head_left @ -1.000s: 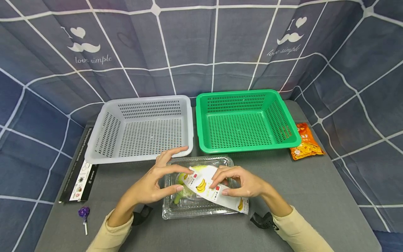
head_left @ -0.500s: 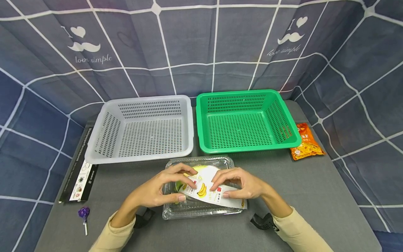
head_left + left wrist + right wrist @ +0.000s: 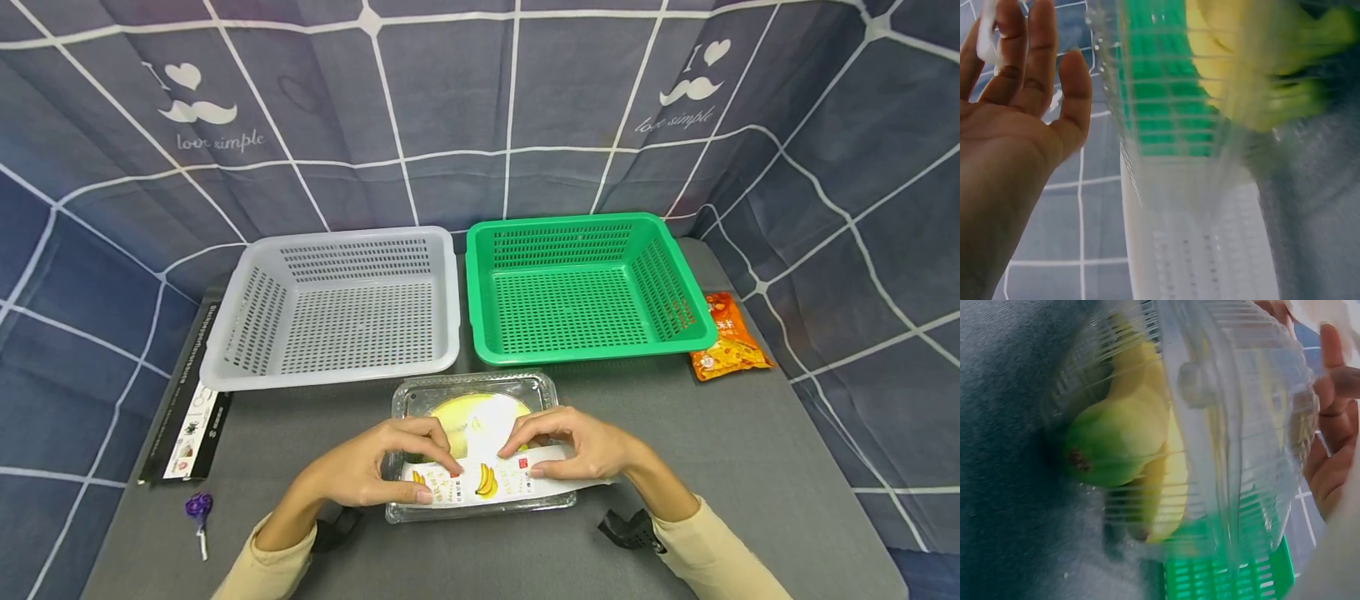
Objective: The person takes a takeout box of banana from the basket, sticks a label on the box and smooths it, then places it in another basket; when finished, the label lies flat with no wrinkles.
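Note:
A clear plastic clamshell box (image 3: 483, 505) lies in front of the baskets in the head view, with green-yellow fruit (image 3: 1119, 434) showing through it in the right wrist view. Across its near half runs a white paper band (image 3: 468, 486) printed with bananas. A yellow-and-white label (image 3: 480, 412) shows on the box behind the band. My left hand (image 3: 386, 467) pinches the band near its left end. Farther right, my right hand (image 3: 588, 450) holds the band between thumb and bent fingers. The band's right end sticks out past the box's edge. The fingers' undersides are hidden from above.
Behind the box stand a grey basket (image 3: 330, 380) and a green basket (image 3: 592, 357). An orange snack bag (image 3: 727, 342) lies at the right. On the left are a long black box (image 3: 183, 417) and a purple lollipop (image 3: 199, 508). Tiled-print cloth (image 3: 450, 100) hangs around the table.
The band has swung from a diagonal to nearly level, its left end coming down towards me. My left hand has closed in from loosely spread fingers and moved down; my right hand has hardly moved.

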`<state>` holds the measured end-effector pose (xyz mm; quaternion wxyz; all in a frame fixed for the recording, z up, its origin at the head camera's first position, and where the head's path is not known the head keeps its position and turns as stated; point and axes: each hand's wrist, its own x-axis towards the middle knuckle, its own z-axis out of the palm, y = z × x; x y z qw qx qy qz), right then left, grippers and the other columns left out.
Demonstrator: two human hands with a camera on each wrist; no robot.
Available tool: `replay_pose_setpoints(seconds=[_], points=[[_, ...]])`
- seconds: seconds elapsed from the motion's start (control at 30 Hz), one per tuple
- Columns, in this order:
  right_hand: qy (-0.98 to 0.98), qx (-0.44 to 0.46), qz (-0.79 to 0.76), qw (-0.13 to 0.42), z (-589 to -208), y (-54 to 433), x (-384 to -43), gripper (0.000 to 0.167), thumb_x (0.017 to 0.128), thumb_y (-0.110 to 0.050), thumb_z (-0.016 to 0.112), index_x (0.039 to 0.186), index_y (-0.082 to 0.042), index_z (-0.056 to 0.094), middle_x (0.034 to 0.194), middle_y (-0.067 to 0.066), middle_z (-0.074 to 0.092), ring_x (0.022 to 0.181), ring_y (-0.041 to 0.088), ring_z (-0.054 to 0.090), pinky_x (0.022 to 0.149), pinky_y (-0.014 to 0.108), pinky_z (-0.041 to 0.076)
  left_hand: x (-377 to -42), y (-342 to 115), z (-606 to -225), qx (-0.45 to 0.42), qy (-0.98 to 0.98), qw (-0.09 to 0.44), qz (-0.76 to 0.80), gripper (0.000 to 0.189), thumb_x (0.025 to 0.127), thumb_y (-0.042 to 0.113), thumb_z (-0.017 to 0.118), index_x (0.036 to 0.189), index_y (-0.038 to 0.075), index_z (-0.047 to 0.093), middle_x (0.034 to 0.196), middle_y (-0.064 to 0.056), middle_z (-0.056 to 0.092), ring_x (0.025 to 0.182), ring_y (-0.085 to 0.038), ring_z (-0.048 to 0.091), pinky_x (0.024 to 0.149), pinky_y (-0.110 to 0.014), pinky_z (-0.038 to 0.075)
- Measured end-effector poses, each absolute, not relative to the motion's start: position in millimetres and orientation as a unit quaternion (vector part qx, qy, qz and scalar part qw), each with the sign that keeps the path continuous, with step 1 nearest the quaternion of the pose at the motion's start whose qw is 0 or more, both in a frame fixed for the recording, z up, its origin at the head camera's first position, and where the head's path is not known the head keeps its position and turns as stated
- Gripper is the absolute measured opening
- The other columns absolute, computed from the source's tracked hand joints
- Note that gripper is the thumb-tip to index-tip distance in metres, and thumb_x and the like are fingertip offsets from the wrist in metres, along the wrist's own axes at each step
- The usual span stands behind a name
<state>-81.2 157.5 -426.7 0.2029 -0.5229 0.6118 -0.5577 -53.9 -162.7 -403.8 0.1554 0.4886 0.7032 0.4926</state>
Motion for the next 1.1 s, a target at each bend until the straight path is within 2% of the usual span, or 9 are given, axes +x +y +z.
replay_pose_setpoints(seconds=[0.13,0.3,0.43,0.53,0.67,0.8,0.93,1.03,1.1], points=[[0.638,-0.511,-0.544,0.189,-432,163,-77,0.034,0.088,0.001,0.066,0.121,-0.005,0.064,0.115,0.01,0.067,0.11,0.016,0.061,0.1,0.03,0.047,-43,-177,-409,0.474,0.693,0.152,0.522,0.036,0.086,0.005,0.071,0.121,0.012,0.067,0.11,-0.002,0.059,0.103,-0.015,0.056,0.091,-0.031,0.047],[0.636,-0.491,-0.572,0.166,-438,169,-73,0.036,0.086,0.008,0.065,0.121,-0.002,0.063,0.116,0.013,0.065,0.113,0.017,0.057,0.098,0.027,0.048,-30,-195,-417,0.469,0.672,0.145,0.554,0.048,0.08,-0.003,0.072,0.126,0.006,0.062,0.114,-0.008,0.057,0.105,-0.017,0.055,0.09,-0.031,0.049],[0.628,-0.488,-0.59,0.137,-441,171,-71,0.041,0.084,0.012,0.065,0.123,0.0,0.062,0.116,0.015,0.065,0.112,0.019,0.057,0.096,0.027,0.047,-23,-205,-423,0.474,0.646,0.159,0.576,0.053,0.078,-0.01,0.069,0.129,0.001,0.059,0.115,-0.013,0.055,0.106,-0.02,0.054,0.09,-0.031,0.051],[0.646,-0.476,-0.589,0.093,-442,172,-71,0.043,0.082,0.012,0.067,0.122,-0.002,0.063,0.115,0.013,0.065,0.111,0.02,0.058,0.104,0.028,0.041,-17,-211,-427,0.468,0.642,0.174,0.582,0.052,0.079,-0.012,0.067,0.129,0.0,0.059,0.114,-0.014,0.055,0.105,-0.02,0.055,0.09,-0.031,0.052],[0.677,-0.456,-0.577,0.029,-443,172,-75,0.046,0.078,0.013,0.07,0.12,-0.003,0.065,0.115,0.011,0.065,0.112,0.02,0.055,0.106,0.031,0.037,-7,-222,-432,0.457,0.645,0.185,0.584,0.052,0.079,-0.014,0.064,0.127,0.002,0.06,0.111,-0.013,0.056,0.098,-0.018,0.055,0.08,-0.029,0.054],[0.686,-0.442,-0.578,0.013,-445,173,-78,0.046,0.076,0.014,0.07,0.12,-0.001,0.065,0.12,0.014,0.062,0.116,0.022,0.049,0.103,0.031,0.038,6,-234,-440,0.458,0.634,0.218,0.584,0.053,0.078,-0.015,0.063,0.127,0.003,0.061,0.106,-0.012,0.056,0.087,-0.018,0.052,0.071,-0.023,0.052],[0.696,-0.437,-0.57,0.018,-447,174,-80,0.049,0.077,0.012,0.071,0.122,-0.006,0.064,0.127,0.015,0.059,0.125,0.027,0.044,0.11,0.032,0.032,14,-243,-448,0.446,0.631,0.248,0.584,0.051,0.08,-0.015,0.061,0.128,0.003,0.061,0.108,-0.013,0.056,0.093,-0.018,0.056,0.08,-0.025,0.052],[0.704,-0.44,-0.557,0.016,-450,174,-82,0.05,0.077,0.01,0.073,0.122,-0.01,0.065,0.13,0.014,0.058,0.131,0.032,0.041,0.114,0.035,0.027,16,-247,-455,0.432,0.645,0.241,0.583,0.05,0.082,-0.015,0.06,0.129,0.002,0.06,0.112,-0.014,0.058,0.102,-0.019,0.058,0.085,-0.029,0.051],[0.714,-0.439,-0.545,0.016,-453,174,-82,0.047,0.077,0.007,0.073,0.12,-0.01,0.065,0.132,0.013,0.058,0.134,0.035,0.039,0.116,0.038,0.025,16,-250,-459,0.424,0.661,0.226,0.577,0.049,0.083,-0.014,0.059,0.129,0.002,0.06,0.113,-0.013,0.059,0.102,-0.019,0.058,0.085,-0.029,0.05]])
